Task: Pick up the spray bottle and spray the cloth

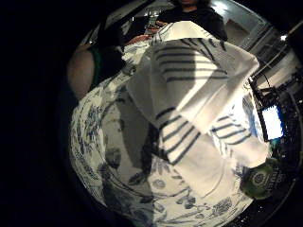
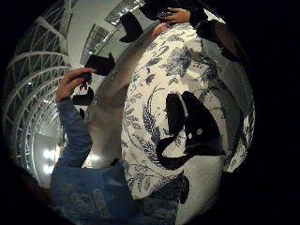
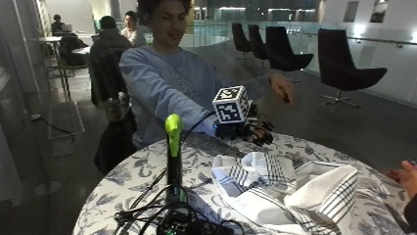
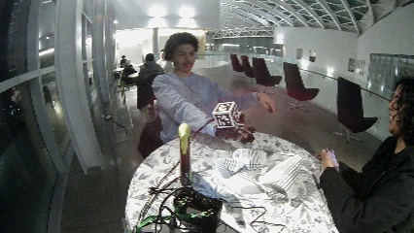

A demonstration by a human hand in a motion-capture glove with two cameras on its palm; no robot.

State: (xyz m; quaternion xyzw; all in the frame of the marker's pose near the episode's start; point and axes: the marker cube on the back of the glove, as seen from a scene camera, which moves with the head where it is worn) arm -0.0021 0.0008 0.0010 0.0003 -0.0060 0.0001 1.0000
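Round table (image 3: 130,183) under a white tablecloth printed with blue-grey leaves and flowers; matte, flat weave, hanging over the rim.

Cloth (image 3: 287,188) heaped on the tablecloth at mid-table, toward the side away from the seated person. White fabric with bands of thin dark stripes, crumpled into stiff peaks and folds, one corner standing up. Fills most of the little finger side palm view (image 1: 199,94), stripes sharp there, weave looks like a tea towel's.

Gloved right hand (image 3: 259,133) over the table's near edge in front of the person, just beside the cloth, not touching it. Fingers (image 3: 264,138) hanging loosely curled, pointing down, nothing in them: released.

Bare left hand (image 3: 281,88) raised out to the side, well clear of the table, pinching a small dark item (image 2: 86,76). Too small to tell whether that is the spray bottle.

Upright dark rod with a bright green plastic tip (image 3: 173,129) standing on the table, well apart from the hand. Tangle of black cables (image 3: 140,215) at its foot.

Green rounded object with a circular pale label (image 1: 259,178) on the table edge past the cloth; lettering unreadable. Lit small screen (image 1: 272,122) near it, no text legible.
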